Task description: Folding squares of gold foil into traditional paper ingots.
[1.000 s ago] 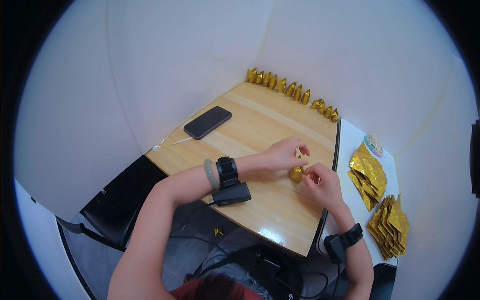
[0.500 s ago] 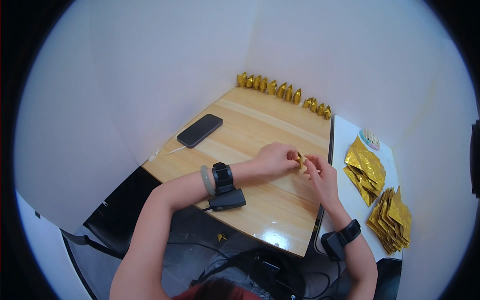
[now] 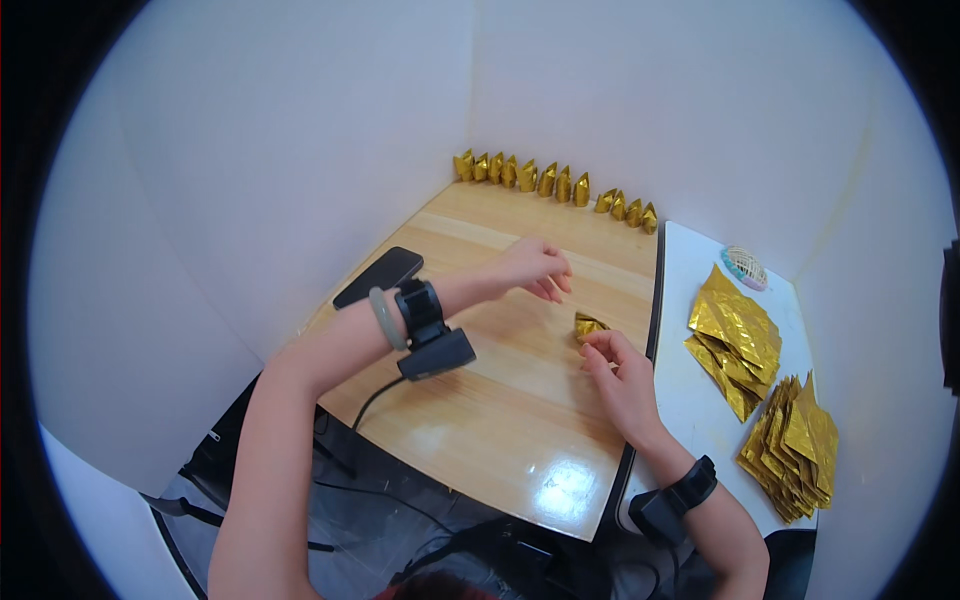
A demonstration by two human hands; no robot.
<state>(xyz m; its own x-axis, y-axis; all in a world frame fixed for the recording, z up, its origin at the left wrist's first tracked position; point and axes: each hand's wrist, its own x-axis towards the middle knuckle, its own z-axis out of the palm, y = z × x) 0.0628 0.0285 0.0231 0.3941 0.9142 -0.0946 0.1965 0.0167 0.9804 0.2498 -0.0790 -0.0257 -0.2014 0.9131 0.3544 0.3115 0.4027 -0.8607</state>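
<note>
A small folded gold paper piece (image 3: 588, 325) shows at the fingertips of my right hand (image 3: 622, 382), whose thumb and fingers pinch its near end; part of it is hidden behind the fingers. Over the middle of the wooden table, apart from the piece, is my left hand (image 3: 530, 268). Its fingers are loosely bent and apart, with nothing in them. Along the table's far edge stands a row of several folded gold paper pieces (image 3: 547, 180), upright with pointed tops.
To the right, a white table (image 3: 672, 400) bears a fanned stack of gold paper sheets (image 3: 738, 325), a second stack (image 3: 792, 450) and a woven oval thing (image 3: 745, 268). A dark phone (image 3: 380, 277) lies left on the wooden table (image 3: 480, 400). White walls enclose the far sides.
My left hand has let go of the gold piece and moved up and left, its fingers parting. My right hand keeps the piece, slightly lower. The view has shifted a little.
</note>
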